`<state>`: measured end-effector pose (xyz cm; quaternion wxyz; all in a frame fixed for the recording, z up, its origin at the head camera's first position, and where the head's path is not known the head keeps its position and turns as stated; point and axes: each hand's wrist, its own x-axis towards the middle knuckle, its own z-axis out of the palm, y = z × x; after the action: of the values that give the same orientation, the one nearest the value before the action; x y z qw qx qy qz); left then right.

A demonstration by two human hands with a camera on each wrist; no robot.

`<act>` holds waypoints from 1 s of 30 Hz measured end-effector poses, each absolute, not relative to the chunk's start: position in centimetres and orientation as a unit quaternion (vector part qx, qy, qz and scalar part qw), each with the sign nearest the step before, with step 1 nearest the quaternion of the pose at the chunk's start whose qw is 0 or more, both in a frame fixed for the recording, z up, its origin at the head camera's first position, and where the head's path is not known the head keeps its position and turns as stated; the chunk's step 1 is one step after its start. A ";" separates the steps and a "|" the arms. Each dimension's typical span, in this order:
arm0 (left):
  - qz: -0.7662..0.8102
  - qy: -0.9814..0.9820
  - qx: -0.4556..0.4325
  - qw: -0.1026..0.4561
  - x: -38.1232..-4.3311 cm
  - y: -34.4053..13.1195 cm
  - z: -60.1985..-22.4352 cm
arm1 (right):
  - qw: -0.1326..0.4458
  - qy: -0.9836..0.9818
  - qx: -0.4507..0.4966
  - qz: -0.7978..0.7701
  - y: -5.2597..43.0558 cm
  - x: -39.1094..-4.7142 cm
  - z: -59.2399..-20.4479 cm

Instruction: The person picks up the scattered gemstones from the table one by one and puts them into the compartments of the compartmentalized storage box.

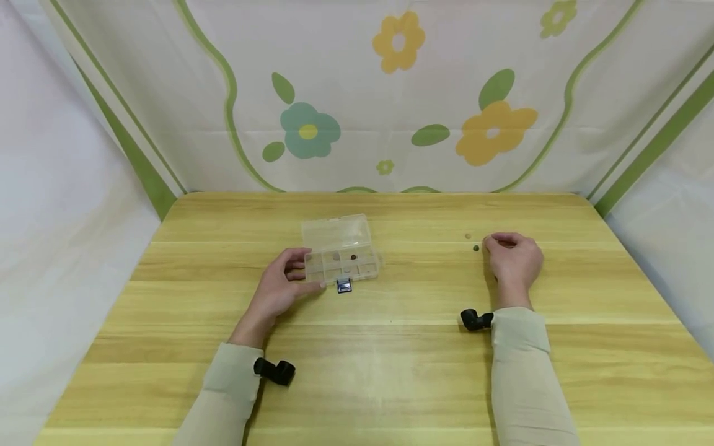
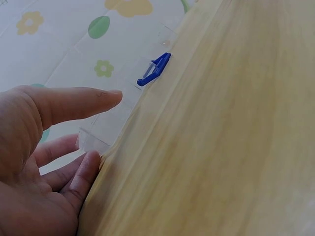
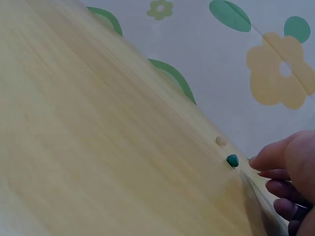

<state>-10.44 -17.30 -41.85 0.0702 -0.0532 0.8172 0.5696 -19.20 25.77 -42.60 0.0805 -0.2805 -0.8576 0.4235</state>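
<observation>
A clear plastic compartment box [image 1: 331, 282] with its lid [image 1: 336, 231] raised lies left of the table's middle. A dark red bead [image 1: 354, 257] and a few pale pieces sit in its compartments. My left hand [image 1: 279, 284] holds the box's left end, thumb along the front edge and fingers at the side. A blue latch [image 2: 156, 70] hangs from its front. On the right, my right hand [image 1: 514, 257] has curled fingers near the tabletop, beside a dark green bead [image 3: 233, 161] and a tan bead [image 3: 221, 141]. Whether its fingertips pinch anything is hidden.
The wooden table [image 1: 385, 371] reaches back to a white curtain [image 1: 357, 80] printed with flowers. White fabric also hangs at both sides. A black wrist camera [image 1: 274, 371] sits on the left cuff and another camera [image 1: 476, 319] on the right.
</observation>
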 end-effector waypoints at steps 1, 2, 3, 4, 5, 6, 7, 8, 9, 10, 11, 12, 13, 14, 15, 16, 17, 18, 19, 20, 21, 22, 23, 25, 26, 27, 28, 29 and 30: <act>0.570 0.817 -0.053 0.070 -10.4 -17.3 -41.9 | 0.080 -0.857 -0.281 0.424 25.8 -19.2 -42.6; 0.570 0.817 -0.052 0.070 -10.4 -17.3 -41.9 | 0.080 -0.857 -0.282 0.424 25.8 -19.2 -42.6; 0.571 0.817 -0.051 0.069 -10.5 -17.3 -41.9 | 0.081 -0.857 -0.282 0.424 25.8 -19.2 -42.6; 0.571 0.816 -0.050 0.068 -10.5 -17.3 -41.9 | 0.081 -0.856 -0.284 0.425 25.8 -19.2 -42.6; 0.572 0.816 -0.049 0.068 -10.5 -17.3 -41.9 | 0.082 -0.855 -0.284 0.425 25.8 -19.2 -42.6; 0.573 0.815 -0.049 0.068 -10.5 -17.3 -41.9 | 0.082 -0.855 -0.285 0.426 25.8 -19.2 -42.6; 0.573 0.815 -0.049 0.068 -10.5 -17.3 -41.9 | 0.082 -0.855 -0.286 0.425 25.8 -19.2 -42.6; 0.573 0.815 -0.050 0.068 -10.5 -17.3 -41.9 | 0.082 -0.854 -0.287 0.426 25.8 -19.2 -42.5; 0.573 0.815 -0.051 0.069 -10.5 -17.3 -41.9 | 0.083 -0.854 -0.288 0.426 25.8 -19.2 -42.5; 0.573 0.815 -0.052 0.070 -10.4 -17.3 -41.9 | 0.083 -0.853 -0.289 0.427 25.8 -19.2 -42.5; 0.573 0.814 -0.053 0.071 -10.4 -17.3 -41.9 | 0.084 -0.852 -0.288 0.428 25.7 -19.2 -42.4; 0.573 0.814 -0.054 0.072 -10.4 -17.3 -41.9 | 0.085 -0.852 -0.287 0.429 25.6 -19.2 -42.4; 0.573 0.814 -0.055 0.072 -10.4 -17.3 -41.8 | 0.088 -0.852 -0.286 0.431 25.5 -19.2 -42.3; 0.574 0.814 -0.055 0.073 -10.4 -17.3 -41.8 | 0.092 -0.851 -0.282 0.433 25.4 -19.2 -42.2; 0.574 0.814 -0.056 0.073 -10.4 -17.4 -41.8 | 0.098 -0.851 -0.277 0.436 25.1 -19.1 -42.1; 0.575 0.813 -0.056 0.073 -10.4 -17.4 -41.7 | 0.106 -0.851 -0.269 0.439 24.9 -19.1 -42.0; 0.575 0.813 -0.056 0.072 -10.4 -17.4 -41.7 | 0.113 -0.851 -0.260 0.441 24.6 -19.1 -41.9; 0.574 0.814 -0.055 0.072 -10.4 -17.4 -41.7 | 0.122 -0.853 -0.250 0.442 24.2 -19.1 -41.9; 0.574 0.814 -0.055 0.071 -10.4 -17.4 -41.7 | 0.130 -0.854 -0.241 0.443 23.9 -19.0 -41.9; 0.573 0.814 -0.055 0.071 -10.4 -17.4 -41.7 | 0.138 -0.855 -0.231 0.444 23.6 -19.0 -41.9; 0.573 0.815 -0.054 0.070 -10.4 -17.4 -41.7 | 0.145 -0.855 -0.223 0.445 23.3 -19.0 -41.9; 0.573 0.815 -0.054 0.070 -10.4 -17.4 -41.7 | 0.151 -0.856 -0.215 0.445 22.9 -19.0 -41.9; 0.573 0.815 -0.054 0.070 -10.4 -17.4 -41.8 | 0.156 -0.857 -0.207 0.445 22.7 -19.0 -41.9; 0.573 0.815 -0.054 0.069 -10.4 -17.4 -41.8 | 0.164 -0.857 -0.194 0.448 22.2 -18.9 -41.9; 0.573 0.815 -0.055 0.070 -10.4 -17.4 -41.8 | 0.167 -0.857 -0.186 0.451 22.0 -18.9 -41.9; 0.574 0.814 -0.055 0.069 -10.4 -17.3 -41.8 | 0.168 -0.856 -0.178 0.456 21.7 -18.9 -41.9; 0.574 0.814 -0.056 0.069 -10.4 -17.3 -41.8 | 0.167 -0.855 -0.170 0.460 21.6 -18.9 -41.9; 0.574 0.814 -0.056 0.069 -10.4 -17.3 -41.8 | 0.166 -0.855 -0.162 0.463 21.4 -18.9 -41.9; 0.575 0.813 -0.057 0.069 -10.4 -17.3 -41.8 | 0.164 -0.855 -0.155 0.467 21.2 -18.9 -41.9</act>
<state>-10.36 -17.31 -41.77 0.0690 -0.0568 0.8134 0.5748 -18.88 21.18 -41.86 0.1644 -0.1547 -0.8548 0.4673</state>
